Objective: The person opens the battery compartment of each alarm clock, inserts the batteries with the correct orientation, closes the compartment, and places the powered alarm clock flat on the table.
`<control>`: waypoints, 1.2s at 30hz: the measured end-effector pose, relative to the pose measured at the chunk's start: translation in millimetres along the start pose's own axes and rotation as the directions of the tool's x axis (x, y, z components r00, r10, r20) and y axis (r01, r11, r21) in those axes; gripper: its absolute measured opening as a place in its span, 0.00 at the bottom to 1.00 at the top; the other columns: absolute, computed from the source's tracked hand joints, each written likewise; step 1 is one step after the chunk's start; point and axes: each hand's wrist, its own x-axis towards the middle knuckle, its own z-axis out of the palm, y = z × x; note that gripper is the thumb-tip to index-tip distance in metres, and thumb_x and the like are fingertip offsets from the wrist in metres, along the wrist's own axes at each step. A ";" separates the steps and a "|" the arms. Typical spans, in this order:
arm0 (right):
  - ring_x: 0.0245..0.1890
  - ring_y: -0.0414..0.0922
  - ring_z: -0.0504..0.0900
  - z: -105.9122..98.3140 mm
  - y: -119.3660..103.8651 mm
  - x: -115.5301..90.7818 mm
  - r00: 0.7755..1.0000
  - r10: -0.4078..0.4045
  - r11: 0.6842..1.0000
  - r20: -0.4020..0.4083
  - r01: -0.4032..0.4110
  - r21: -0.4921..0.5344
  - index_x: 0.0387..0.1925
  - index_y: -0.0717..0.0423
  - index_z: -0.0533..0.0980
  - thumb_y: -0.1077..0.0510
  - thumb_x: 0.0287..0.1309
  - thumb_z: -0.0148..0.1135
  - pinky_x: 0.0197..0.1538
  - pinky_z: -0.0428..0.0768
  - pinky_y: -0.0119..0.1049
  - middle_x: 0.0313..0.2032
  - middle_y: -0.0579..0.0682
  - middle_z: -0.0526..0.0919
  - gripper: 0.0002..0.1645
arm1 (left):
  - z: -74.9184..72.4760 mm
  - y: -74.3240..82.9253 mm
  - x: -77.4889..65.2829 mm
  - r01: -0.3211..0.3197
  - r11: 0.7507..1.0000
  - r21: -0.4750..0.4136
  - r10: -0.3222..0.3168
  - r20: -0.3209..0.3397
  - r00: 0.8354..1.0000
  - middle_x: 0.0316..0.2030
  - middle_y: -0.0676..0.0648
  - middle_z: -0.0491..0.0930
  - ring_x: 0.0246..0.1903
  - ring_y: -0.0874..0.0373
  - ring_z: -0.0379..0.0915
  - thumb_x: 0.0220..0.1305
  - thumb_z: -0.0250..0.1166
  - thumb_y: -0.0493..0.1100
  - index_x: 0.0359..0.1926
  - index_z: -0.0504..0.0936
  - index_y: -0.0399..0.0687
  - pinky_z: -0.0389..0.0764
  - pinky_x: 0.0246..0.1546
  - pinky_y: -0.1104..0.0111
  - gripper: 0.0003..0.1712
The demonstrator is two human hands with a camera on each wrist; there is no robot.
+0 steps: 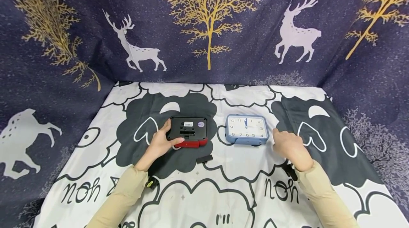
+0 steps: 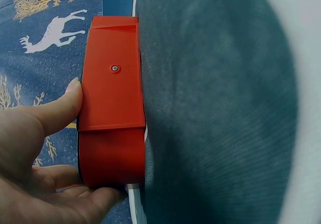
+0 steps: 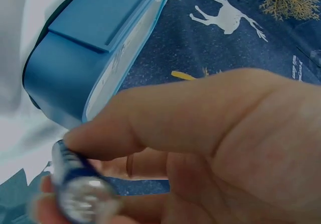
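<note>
A red alarm clock (image 1: 186,144) lies face down, its black back up with a sticker and a dark open slot. My left hand (image 1: 161,142) grips its left end, thumb over the back and fingers along the side; the left wrist view shows its red side (image 2: 113,78) close. My right hand (image 1: 289,146) pinches a blue and white battery (image 3: 77,184) between thumb and fingers. Just left of that hand, a blue alarm clock (image 1: 246,128) rests with its white dial up. A small black cover (image 1: 204,158) lies in front of the red clock.
A black and white patterned cloth (image 1: 198,192) covers the table. Behind it hangs a dark blue curtain (image 1: 191,54) printed with deer and golden trees. Dark straps sit around both wrists.
</note>
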 end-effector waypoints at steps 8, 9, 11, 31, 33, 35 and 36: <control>0.32 0.67 0.79 2.6 -6.0 -0.5 0.992 -0.040 0.999 -0.118 0.042 0.011 0.40 0.67 0.70 0.61 0.56 0.57 0.29 0.75 0.57 0.33 0.67 0.77 0.13 | 0.5 -1.9 0.2 0.011 1.000 0.001 -0.011 0.009 1.000 0.75 0.36 0.45 0.73 0.38 0.43 0.58 0.70 0.52 0.75 0.46 0.36 0.56 0.70 0.45 0.56; 0.29 0.65 0.79 3.2 -7.1 -0.4 0.988 -0.052 0.998 -0.148 0.055 0.017 0.38 0.66 0.70 0.62 0.56 0.57 0.27 0.75 0.56 0.31 0.66 0.76 0.11 | 0.6 -1.8 0.2 0.010 1.000 0.000 -0.010 0.007 1.000 0.75 0.36 0.45 0.73 0.38 0.43 0.58 0.70 0.52 0.74 0.46 0.35 0.56 0.70 0.45 0.56; 0.24 0.62 0.77 4.3 -9.1 -0.1 0.977 -0.078 0.996 -0.199 0.085 0.026 0.35 0.66 0.68 0.63 0.57 0.56 0.23 0.73 0.53 0.27 0.64 0.74 0.08 | 0.9 -1.9 0.1 0.009 1.000 -0.003 -0.009 0.004 1.000 0.75 0.36 0.45 0.73 0.38 0.43 0.57 0.71 0.52 0.75 0.46 0.36 0.56 0.69 0.46 0.56; 0.20 0.52 0.76 14.5 -39.2 15.7 0.875 -0.246 0.954 -0.416 0.295 0.058 0.34 0.53 0.77 0.62 0.60 0.60 0.19 0.71 0.46 0.25 0.51 0.77 0.01 | 1.7 -3.3 0.7 0.006 1.000 -0.025 -0.006 -0.001 1.000 0.75 0.35 0.46 0.73 0.38 0.44 0.56 0.72 0.53 0.75 0.47 0.36 0.58 0.69 0.47 0.57; 0.21 0.51 0.77 15.6 -43.1 17.4 0.850 -0.270 0.942 -0.452 0.331 0.059 0.35 0.54 0.79 0.62 0.59 0.62 0.21 0.73 0.46 0.25 0.50 0.78 0.03 | 1.4 -2.8 0.9 0.005 1.000 -0.025 -0.005 -0.001 1.000 0.75 0.35 0.46 0.73 0.38 0.44 0.56 0.71 0.53 0.75 0.47 0.36 0.58 0.69 0.47 0.57; 0.21 0.50 0.78 16.2 -46.7 19.3 0.825 -0.290 0.929 -0.485 0.364 0.064 0.36 0.54 0.81 0.63 0.57 0.64 0.23 0.75 0.46 0.25 0.51 0.79 0.04 | 1.2 -2.0 1.0 0.007 1.000 -0.022 -0.007 -0.001 1.000 0.75 0.35 0.46 0.73 0.38 0.44 0.56 0.71 0.53 0.75 0.47 0.36 0.58 0.69 0.47 0.57; 0.22 0.50 0.79 16.5 -48.3 20.7 0.814 -0.298 0.923 -0.498 0.379 0.066 0.36 0.55 0.81 0.63 0.57 0.64 0.24 0.75 0.46 0.25 0.51 0.80 0.05 | 0.9 -1.5 0.9 0.008 1.000 -0.018 -0.008 0.000 1.000 0.75 0.35 0.46 0.73 0.38 0.44 0.57 0.71 0.53 0.75 0.47 0.36 0.58 0.69 0.47 0.57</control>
